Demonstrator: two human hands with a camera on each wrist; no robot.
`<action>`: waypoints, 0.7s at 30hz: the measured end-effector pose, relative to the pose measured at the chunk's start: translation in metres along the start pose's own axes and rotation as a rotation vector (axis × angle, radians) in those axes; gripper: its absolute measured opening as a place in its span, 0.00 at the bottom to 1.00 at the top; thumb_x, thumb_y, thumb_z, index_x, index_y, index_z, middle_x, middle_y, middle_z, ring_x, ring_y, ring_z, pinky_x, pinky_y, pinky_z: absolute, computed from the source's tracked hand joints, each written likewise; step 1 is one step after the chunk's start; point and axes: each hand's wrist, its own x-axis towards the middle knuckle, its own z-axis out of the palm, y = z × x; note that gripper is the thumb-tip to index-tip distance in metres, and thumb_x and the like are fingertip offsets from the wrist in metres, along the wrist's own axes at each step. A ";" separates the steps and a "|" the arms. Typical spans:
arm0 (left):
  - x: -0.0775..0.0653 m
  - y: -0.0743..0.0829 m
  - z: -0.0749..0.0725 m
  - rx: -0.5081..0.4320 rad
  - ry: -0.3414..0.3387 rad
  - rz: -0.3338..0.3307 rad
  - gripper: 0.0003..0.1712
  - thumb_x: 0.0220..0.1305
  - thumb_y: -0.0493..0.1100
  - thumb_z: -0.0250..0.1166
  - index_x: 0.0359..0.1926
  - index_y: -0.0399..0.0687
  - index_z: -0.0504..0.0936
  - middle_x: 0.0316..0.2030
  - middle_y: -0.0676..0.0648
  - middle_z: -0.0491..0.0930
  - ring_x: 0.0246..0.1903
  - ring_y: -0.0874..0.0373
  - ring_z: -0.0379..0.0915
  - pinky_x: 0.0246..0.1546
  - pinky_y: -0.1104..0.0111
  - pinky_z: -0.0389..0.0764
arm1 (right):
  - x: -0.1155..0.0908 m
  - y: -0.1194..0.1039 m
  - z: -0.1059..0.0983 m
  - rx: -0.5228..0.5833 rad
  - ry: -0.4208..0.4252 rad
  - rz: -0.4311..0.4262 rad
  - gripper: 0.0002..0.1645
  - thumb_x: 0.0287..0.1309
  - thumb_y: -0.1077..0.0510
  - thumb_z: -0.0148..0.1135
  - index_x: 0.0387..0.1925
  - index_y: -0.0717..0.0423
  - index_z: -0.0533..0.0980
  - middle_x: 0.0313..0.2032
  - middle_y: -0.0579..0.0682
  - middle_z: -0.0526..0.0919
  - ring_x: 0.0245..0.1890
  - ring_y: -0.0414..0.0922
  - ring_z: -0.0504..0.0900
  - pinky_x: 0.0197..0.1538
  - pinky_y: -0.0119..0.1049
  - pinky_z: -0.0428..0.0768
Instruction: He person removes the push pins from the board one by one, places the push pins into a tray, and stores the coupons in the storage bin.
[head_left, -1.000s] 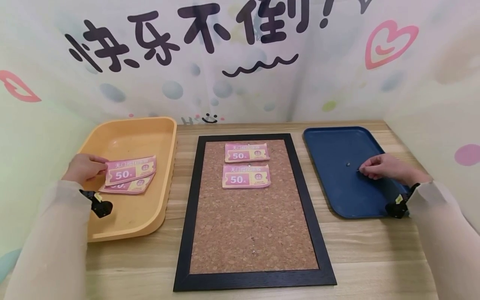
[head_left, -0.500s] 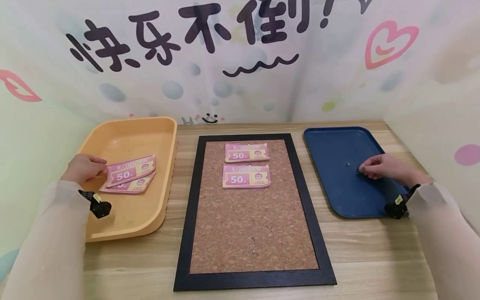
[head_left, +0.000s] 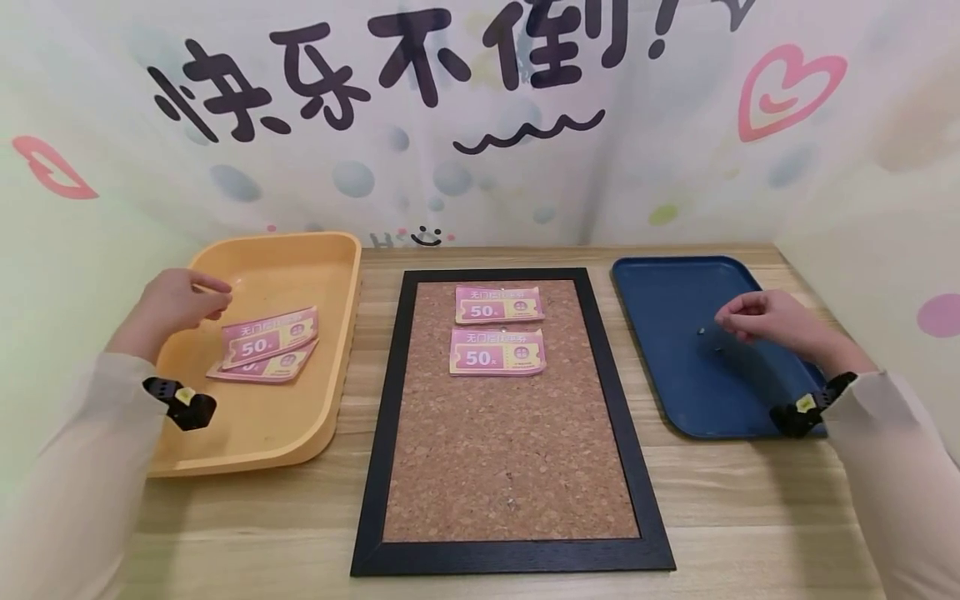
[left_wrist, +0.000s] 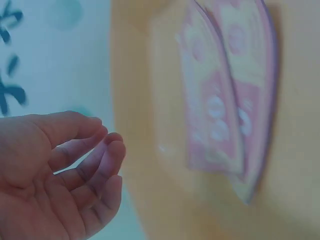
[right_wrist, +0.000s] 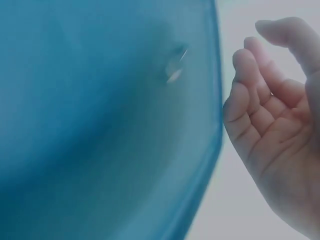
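Just over the yellow tray (head_left: 348,333), my left hand (head_left: 180,304) hovers with loosely bent fingers and nothing in them. Below its fingertips lie pink-and-yellow coupons (head_left: 270,337) marked 50, one overlapping another; the left wrist view shows these coupons (left_wrist: 212,115) apart from the fingers. My right hand (head_left: 776,321) is above the blue tray (head_left: 667,292), its fingers relaxed, with a gap between thumb and forefinger (right_wrist: 245,65). Two tiny shiny tacks (head_left: 701,332) lie on that tray near the fingertips. In the right wrist view a blurred tack (right_wrist: 174,75) shows a thin point.
Between the trays lies a black-framed corkboard (head_left: 510,450). Near its top are an upper coupon (head_left: 498,308) and a lower coupon (head_left: 495,354), each with a small shiny dot at its top edge. A printed cloth (head_left: 405,192) stands behind the wooden table (head_left: 720,508).
My left hand has let go of the coupons and risen up and left. My right hand has lifted off the blue tray, leaving a second tack lying there. The head view has shifted slightly.
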 end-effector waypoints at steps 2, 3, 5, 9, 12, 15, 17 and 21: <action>-0.005 0.017 -0.001 0.025 0.012 0.034 0.26 0.66 0.47 0.53 0.53 0.26 0.68 0.41 0.28 0.75 0.40 0.38 0.72 0.37 0.55 0.76 | 0.004 -0.015 0.002 -0.034 -0.021 -0.015 0.20 0.62 0.54 0.55 0.43 0.70 0.73 0.29 0.55 0.79 0.27 0.47 0.76 0.33 0.33 0.77; -0.007 0.027 0.000 0.035 0.024 0.050 0.25 0.66 0.47 0.53 0.52 0.27 0.69 0.40 0.29 0.75 0.39 0.39 0.72 0.36 0.57 0.76 | 0.006 -0.023 0.004 -0.048 -0.034 -0.026 0.19 0.62 0.54 0.55 0.44 0.69 0.74 0.29 0.55 0.79 0.27 0.47 0.76 0.33 0.34 0.77; -0.013 0.046 0.003 0.044 0.038 0.090 0.26 0.66 0.48 0.54 0.52 0.27 0.70 0.38 0.30 0.76 0.37 0.41 0.73 0.33 0.60 0.75 | 0.010 -0.040 0.009 -0.065 -0.054 -0.066 0.18 0.61 0.55 0.57 0.43 0.67 0.74 0.29 0.54 0.79 0.26 0.47 0.76 0.32 0.36 0.77; -0.023 0.083 0.013 0.039 0.065 0.198 0.23 0.64 0.48 0.55 0.49 0.31 0.75 0.34 0.35 0.79 0.33 0.46 0.75 0.30 0.64 0.72 | 0.019 -0.074 0.024 -0.070 -0.107 -0.189 0.13 0.59 0.58 0.59 0.40 0.65 0.76 0.29 0.53 0.79 0.24 0.46 0.75 0.29 0.36 0.76; -0.031 0.110 0.024 0.002 0.053 0.255 0.21 0.64 0.47 0.56 0.48 0.34 0.77 0.33 0.38 0.80 0.33 0.48 0.75 0.30 0.65 0.71 | 0.028 -0.096 0.038 -0.063 -0.160 -0.256 0.11 0.58 0.58 0.60 0.39 0.62 0.77 0.30 0.53 0.79 0.26 0.46 0.76 0.31 0.35 0.76; -0.036 0.134 0.036 -0.038 0.014 0.295 0.19 0.63 0.46 0.57 0.47 0.35 0.77 0.33 0.38 0.79 0.34 0.48 0.75 0.29 0.65 0.71 | 0.041 -0.114 0.052 -0.049 -0.218 -0.298 0.10 0.57 0.57 0.61 0.37 0.61 0.77 0.32 0.54 0.80 0.29 0.46 0.76 0.33 0.34 0.76; -0.038 0.148 0.046 -0.053 -0.011 0.317 0.17 0.63 0.44 0.57 0.46 0.35 0.78 0.33 0.39 0.79 0.34 0.48 0.75 0.29 0.66 0.71 | 0.050 -0.124 0.062 -0.038 -0.254 -0.309 0.10 0.56 0.57 0.61 0.37 0.61 0.77 0.32 0.56 0.80 0.28 0.46 0.76 0.33 0.34 0.76; -0.032 0.170 0.067 -0.078 -0.060 0.331 0.16 0.63 0.43 0.57 0.46 0.35 0.78 0.33 0.39 0.79 0.34 0.49 0.76 0.32 0.65 0.72 | 0.071 -0.142 0.081 -0.019 -0.323 -0.324 0.11 0.57 0.59 0.60 0.39 0.63 0.76 0.33 0.57 0.79 0.29 0.47 0.75 0.32 0.36 0.75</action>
